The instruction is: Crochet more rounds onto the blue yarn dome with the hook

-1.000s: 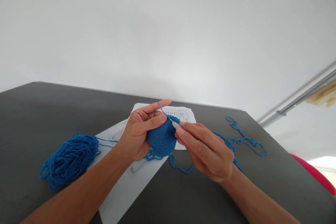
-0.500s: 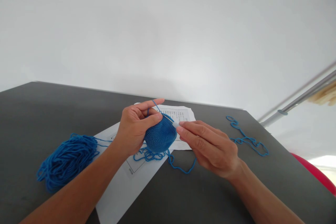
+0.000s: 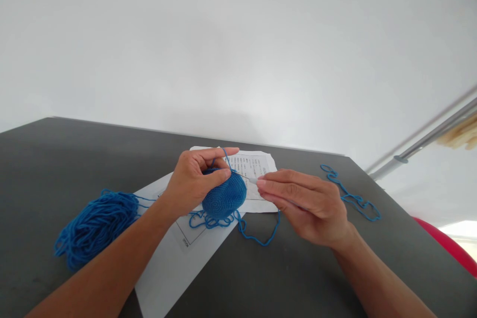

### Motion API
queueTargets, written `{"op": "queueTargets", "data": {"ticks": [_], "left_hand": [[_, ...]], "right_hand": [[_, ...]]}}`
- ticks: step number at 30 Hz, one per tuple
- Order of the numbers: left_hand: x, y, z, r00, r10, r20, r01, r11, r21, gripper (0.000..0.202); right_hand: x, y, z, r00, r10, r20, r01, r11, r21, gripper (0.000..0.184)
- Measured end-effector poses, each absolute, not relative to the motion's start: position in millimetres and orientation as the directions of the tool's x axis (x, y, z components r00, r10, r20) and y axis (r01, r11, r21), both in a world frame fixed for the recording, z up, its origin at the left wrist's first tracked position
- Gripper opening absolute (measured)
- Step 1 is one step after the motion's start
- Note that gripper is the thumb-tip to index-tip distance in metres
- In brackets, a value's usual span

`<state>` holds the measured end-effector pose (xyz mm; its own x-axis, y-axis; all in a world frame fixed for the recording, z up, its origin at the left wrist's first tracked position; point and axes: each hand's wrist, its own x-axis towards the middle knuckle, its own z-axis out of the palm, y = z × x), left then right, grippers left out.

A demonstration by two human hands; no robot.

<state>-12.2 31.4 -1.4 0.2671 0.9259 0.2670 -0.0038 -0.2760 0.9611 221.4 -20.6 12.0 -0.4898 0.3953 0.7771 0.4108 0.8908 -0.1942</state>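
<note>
My left hand (image 3: 194, 181) is closed on a round blue crocheted piece (image 3: 224, 198), thumb and fingers pinching its upper edge, with the working yarn looped over my raised forefinger. My right hand (image 3: 305, 206) is closed on a crochet hook (image 3: 252, 178) with a pale grip; the hook's metal tip sits at the piece's top edge. Both hands hover just above a white printed sheet (image 3: 257, 165) on the dark grey table (image 3: 74, 159). A loose loop of blue yarn (image 3: 261, 236) trails from the piece onto the table below my hands.
A heap of blue yarn (image 3: 97, 223) lies at the left on the table. A tangled yarn strand (image 3: 350, 198) runs along the right side. A second white paper (image 3: 175, 268) lies under my left forearm. A metal rail (image 3: 425, 141) and something red (image 3: 447, 248) sit beyond the right edge.
My right hand has drawn back to the right and flattened, pulling the hook outward. The crocheted piece has tilted and dropped slightly in my left hand.
</note>
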Motion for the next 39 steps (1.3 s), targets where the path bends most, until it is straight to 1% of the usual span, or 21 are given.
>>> {"op": "queueTargets", "data": {"ticks": [4,6,8,9,10,11,13,14,16,17,19,22,24,27,28,30,33,36,39], "left_hand": [[-14,32,-2,0.286,0.920,0.269,-0.014,-0.277,0.961,0.030],[-15,32,-1,0.280,0.918,0.280,-0.006,-0.290,0.957,0.030],[-14,30,0,0.262,0.917,0.301,0.022,-0.317,0.948,0.029],[-14,29,1,0.247,0.916,0.316,0.047,-0.337,0.940,0.029],[-12,28,2,0.231,0.915,0.330,0.078,-0.356,0.931,0.030],[-10,26,3,0.213,0.914,0.345,0.111,-0.373,0.921,0.032],[-4,22,3,0.178,0.910,0.374,0.164,-0.402,0.901,0.037],[-1,20,3,0.159,0.909,0.386,0.178,-0.411,0.894,0.040],[7,16,1,0.119,0.904,0.410,0.195,-0.426,0.883,0.042],[10,14,0,0.093,0.908,0.409,0.202,-0.419,0.885,0.043],[16,12,-2,0.043,0.921,0.386,0.198,-0.387,0.901,0.045],[22,10,-2,-0.014,0.936,0.351,0.182,-0.343,0.922,0.049],[24,8,-1,-0.047,0.932,0.361,0.189,-0.346,0.919,0.047],[26,6,1,-0.087,0.926,0.367,0.158,-0.351,0.923,0.040],[26,6,1,-0.087,0.935,0.345,0.114,-0.335,0.935,0.038],[26,7,2,-0.057,0.963,0.263,-0.031,-0.265,0.964,0.038],[24,8,2,0.045,0.988,0.146,-0.306,-0.126,0.944,0.050],[20,8,5,0.134,0.987,0.084,-0.478,-0.010,0.878,0.058],[17,6,11,0.198,0.978,0.069,-0.545,0.052,0.837,0.050]], "right_hand": [[223,-19,12,-0.364,0.549,0.753,0.286,0.835,-0.471,0.028],[221,-19,8,-0.288,0.651,0.702,0.185,0.757,-0.626,0.025],[217,-18,3,-0.191,0.780,0.596,0.017,0.610,-0.793,0.018],[213,-17,0,-0.144,0.848,0.510,-0.087,0.503,-0.860,0.014],[209,-16,-2,-0.103,0.901,0.421,-0.194,0.397,-0.897,0.011],[204,-15,-5,-0.068,0.938,0.339,-0.292,0.307,-0.906,0.010],[194,-13,-9,-0.048,0.977,0.208,-0.426,0.169,-0.889,0.015],[189,-13,-11,-0.044,0.983,0.177,-0.470,0.136,-0.872,0.017],[181,-13,-13,-0.015,0.986,0.166,-0.504,0.136,-0.853,0.019],[178,-14,-15,0.009,0.982,0.189,-0.497,0.169,-0.851,0.019],[172,-17,-17,0.067,0.964,0.258,-0.434,0.261,-0.862,0.017],[167,-22,-20,0.132,0.918,0.375,-0.267,0.397,-0.878,0.013],[166,-24,-23,0.140,0.884,0.446,-0.158,0.464,-0.872,0.012],[166,-26,-28,0.091,0.821,0.563,0.014,0.564,-0.826,0.020],[166,-26,-29,0.063,0.788,0.612,0.084,0.607,-0.791,0.023],[166,-26,-31,0.002,0.709,0.705,0.225,0.687,-0.691,0.031],[166,-27,-32,-0.071,0.582,0.810,0.376,0.768,-0.519,0.045],[169,-28,-31,-0.141,0.474,0.869,0.444,0.815,-0.372,0.057],[177,-27,-29,-0.240,0.382,0.892,0.442,0.861,-0.250,0.064]]}}
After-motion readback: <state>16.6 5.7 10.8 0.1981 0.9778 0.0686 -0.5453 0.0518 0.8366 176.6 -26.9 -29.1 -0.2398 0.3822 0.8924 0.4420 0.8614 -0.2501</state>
